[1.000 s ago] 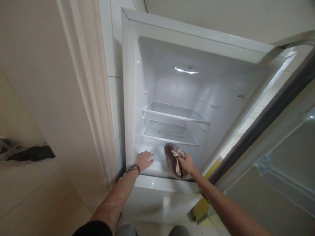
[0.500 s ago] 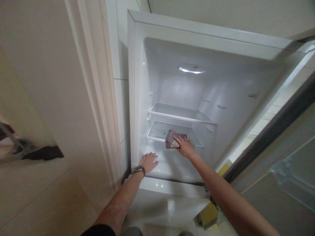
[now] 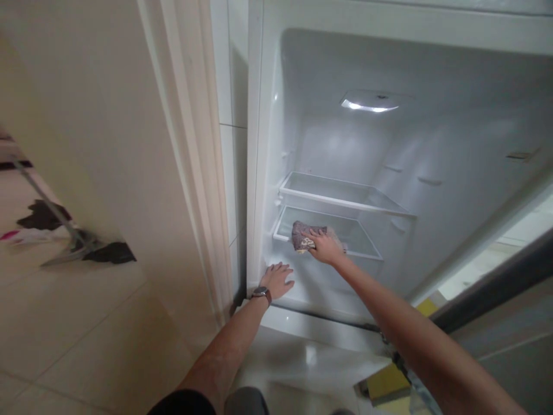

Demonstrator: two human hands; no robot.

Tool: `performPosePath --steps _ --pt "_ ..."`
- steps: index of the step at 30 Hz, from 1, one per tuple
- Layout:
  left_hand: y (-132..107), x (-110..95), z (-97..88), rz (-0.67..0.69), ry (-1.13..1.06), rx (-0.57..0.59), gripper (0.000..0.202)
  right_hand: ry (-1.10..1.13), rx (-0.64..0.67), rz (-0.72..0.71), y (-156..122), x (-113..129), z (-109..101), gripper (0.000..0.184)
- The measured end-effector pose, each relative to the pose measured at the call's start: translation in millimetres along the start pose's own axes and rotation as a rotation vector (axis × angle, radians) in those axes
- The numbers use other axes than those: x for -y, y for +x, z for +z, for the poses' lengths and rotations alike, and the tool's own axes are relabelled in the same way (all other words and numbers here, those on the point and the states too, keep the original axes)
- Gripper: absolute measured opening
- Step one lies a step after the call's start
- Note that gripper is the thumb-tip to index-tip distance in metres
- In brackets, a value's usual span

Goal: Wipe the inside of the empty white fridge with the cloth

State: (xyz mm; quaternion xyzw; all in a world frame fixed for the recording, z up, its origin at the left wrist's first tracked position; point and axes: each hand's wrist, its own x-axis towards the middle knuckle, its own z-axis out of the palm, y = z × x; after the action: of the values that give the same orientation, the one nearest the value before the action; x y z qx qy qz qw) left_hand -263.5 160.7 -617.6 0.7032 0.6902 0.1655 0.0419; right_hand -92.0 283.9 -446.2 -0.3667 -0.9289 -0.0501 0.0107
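My right hand (image 3: 327, 246) grips a purplish-grey patterned cloth (image 3: 302, 235) at the front edge of the lower glass shelf (image 3: 367, 245) inside an open fridge (image 3: 298, 69). Part of the cloth hides the shelf's front rim. Lower and to the left, my left hand (image 3: 277, 280) lies flat on the fridge's inner floor (image 3: 315, 297) near the left wall, fingers spread, holding nothing. A watch (image 3: 261, 293) sits on that wrist. Above the cloth is an upper glass shelf (image 3: 341, 187).
A lit lamp (image 3: 369, 106) is in the fridge's back area. The open door (image 3: 510, 311) stands at the right, with a yellow object (image 3: 386, 383) on the floor below it. A door frame (image 3: 190, 144) rises at the left; beyond it lies a dustpan-like object (image 3: 73, 248) beside dark items.
The view has moved closer and shifted, so the fridge fills more of it. My right hand and the cloth sit slightly nearer the lower shelf's left side. My left hand stays on the floor.
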Motion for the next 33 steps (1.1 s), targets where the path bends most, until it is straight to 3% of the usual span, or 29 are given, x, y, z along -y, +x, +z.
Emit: performPosePath --steps 4,7,14,21,27,30,33 --pt "-0.3 0.5 -0.1 0.017 0.02 -0.008 0.048 0.04 0.018 -0.013 39.2 38.5 -2.2 0.076" --pt "-0.7 0.4 -0.9 0.028 0.029 -0.002 0.048 0.075 0.026 0.002 70.4 51.1 -1.1 0.075" --pt "-1.0 1.4 3.3 0.023 0.0 -0.018 0.046 0.121 0.034 0.104 131.5 27.0 6.5 0.077" --pt "-4.4 1.1 1.3 -0.002 -0.036 0.0 0.059 0.183 0.062 0.172 192.3 14.1 20.6 0.085" --pt "-6.5 -0.8 -5.5 -0.025 -0.009 0.052 0.061 0.218 0.005 0.132 196.0 -11.4 27.3 0.081" --pt "-6.2 -0.7 -7.4 -0.027 0.007 0.066 0.061 0.198 -0.001 0.157 180.3 -48.8 27.8 0.077" --pt "-5.9 -1.5 -8.6 -0.026 0.012 0.07 0.061 0.161 -0.011 0.226 154.5 -101.4 31.0 0.076"
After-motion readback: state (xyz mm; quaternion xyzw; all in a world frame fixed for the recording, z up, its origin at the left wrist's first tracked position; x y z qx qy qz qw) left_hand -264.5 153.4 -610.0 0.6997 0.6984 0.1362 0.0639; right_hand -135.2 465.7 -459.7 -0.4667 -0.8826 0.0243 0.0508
